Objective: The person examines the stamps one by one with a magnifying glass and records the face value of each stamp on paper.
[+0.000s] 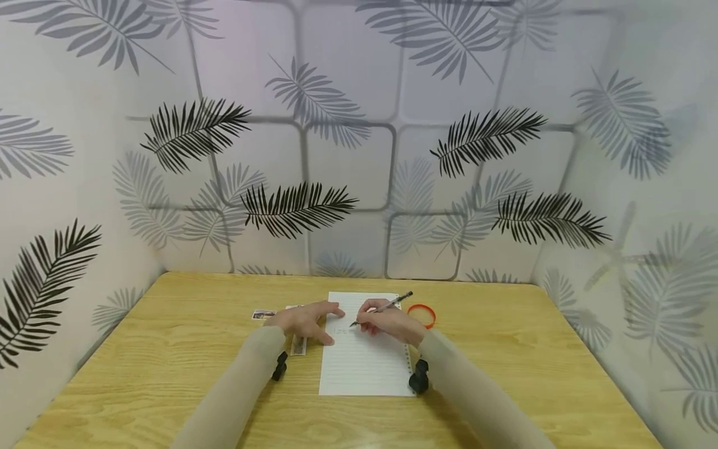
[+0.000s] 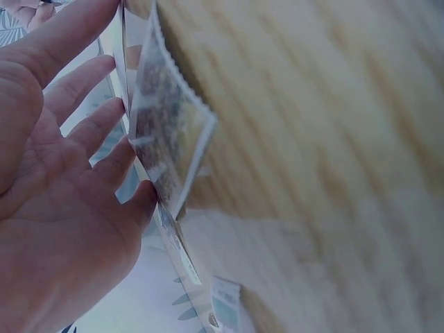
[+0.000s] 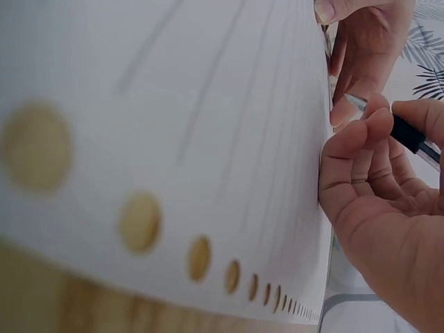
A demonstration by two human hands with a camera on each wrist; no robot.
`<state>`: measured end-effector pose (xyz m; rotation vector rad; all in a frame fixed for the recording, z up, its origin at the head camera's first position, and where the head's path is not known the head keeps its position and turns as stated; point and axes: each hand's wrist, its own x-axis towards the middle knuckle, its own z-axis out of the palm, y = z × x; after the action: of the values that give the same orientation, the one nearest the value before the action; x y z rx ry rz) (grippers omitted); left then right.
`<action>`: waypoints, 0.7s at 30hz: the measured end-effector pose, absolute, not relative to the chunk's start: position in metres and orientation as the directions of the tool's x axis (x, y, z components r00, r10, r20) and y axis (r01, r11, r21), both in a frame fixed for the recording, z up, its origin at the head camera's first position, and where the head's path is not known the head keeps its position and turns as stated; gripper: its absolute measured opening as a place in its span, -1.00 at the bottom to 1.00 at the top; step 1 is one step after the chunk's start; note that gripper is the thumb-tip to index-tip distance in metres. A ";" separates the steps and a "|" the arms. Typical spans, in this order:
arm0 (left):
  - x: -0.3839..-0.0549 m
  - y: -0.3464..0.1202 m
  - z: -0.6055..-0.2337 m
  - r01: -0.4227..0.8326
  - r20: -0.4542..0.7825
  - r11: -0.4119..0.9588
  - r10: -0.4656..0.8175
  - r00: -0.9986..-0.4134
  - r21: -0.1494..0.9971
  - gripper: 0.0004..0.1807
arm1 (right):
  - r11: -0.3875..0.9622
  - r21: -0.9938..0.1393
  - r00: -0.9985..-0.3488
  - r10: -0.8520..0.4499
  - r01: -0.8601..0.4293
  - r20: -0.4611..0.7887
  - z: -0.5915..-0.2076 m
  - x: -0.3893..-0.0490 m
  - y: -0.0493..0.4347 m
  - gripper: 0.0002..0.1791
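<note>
near the middle of the wooden table (image 1: 505,362), a sheet of lined paper (image 1: 364,368) lies flat, its row of punched holes along the right edge. the right hand (image 1: 387,321) pinches a pen (image 1: 399,299) in curled fingers, the tip slanting down to the left, just beside faint writing (image 1: 341,330) on the far part of the sheet; whether it touches, i cannot tell. the left hand (image 1: 305,321) is fairly wide, its fingers spread and gripping nothing, thumb and forefinger reaching over the paper's left edge. 1 small picture card (image 1: 299,347) lies on its near side, a 2nd card (image 1: 263,315) farther left. a red ring (image 1: 434,315) lies just right of the paper.
</note>
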<state>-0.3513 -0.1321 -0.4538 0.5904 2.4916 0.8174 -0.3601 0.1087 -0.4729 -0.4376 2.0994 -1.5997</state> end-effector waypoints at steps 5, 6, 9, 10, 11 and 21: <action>-0.352 -0.133 -0.454 0.265 -0.278 0.737 0.524 -0.805 0.622 -0.30 | 0.299 -0.954 -0.829 -0.534 0.002 -0.169 -0.473 -0.357 0.111 -0.67; -0.352 -0.133 -0.454 0.266 -0.277 0.738 0.524 -0.806 0.621 -0.29 | 0.307 -0.952 -0.823 -0.542 -0.009 -0.167 -0.472 -0.357 0.112 -0.65; -0.352 -0.133 -0.455 0.266 -0.278 0.739 0.523 -0.806 0.619 -0.29 | 0.315 -0.948 -0.808 -0.568 -0.039 -0.155 -0.468 -0.356 0.117 -0.66; -0.352 -0.134 -0.456 0.265 -0.279 0.740 0.522 -0.806 0.618 -0.29 | 0.313 -0.948 -0.805 -0.574 -0.049 -0.148 -0.467 -0.355 0.119 -0.66; -0.352 -0.134 -0.456 0.266 -0.280 0.741 0.522 -0.806 0.617 -0.29 | 0.303 -0.950 -0.799 -0.588 -0.071 -0.127 -0.465 -0.353 0.122 -0.65; -0.352 -0.134 -0.456 0.269 -0.276 0.729 0.534 -0.800 0.630 -0.30 | 0.237 -0.964 -0.795 -0.605 -0.119 -0.050 -0.456 -0.353 0.135 -0.57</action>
<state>-0.3522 -0.1335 -0.4558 0.6133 2.4876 0.8098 -0.3527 0.1355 -0.4562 -0.6634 2.1010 -1.5811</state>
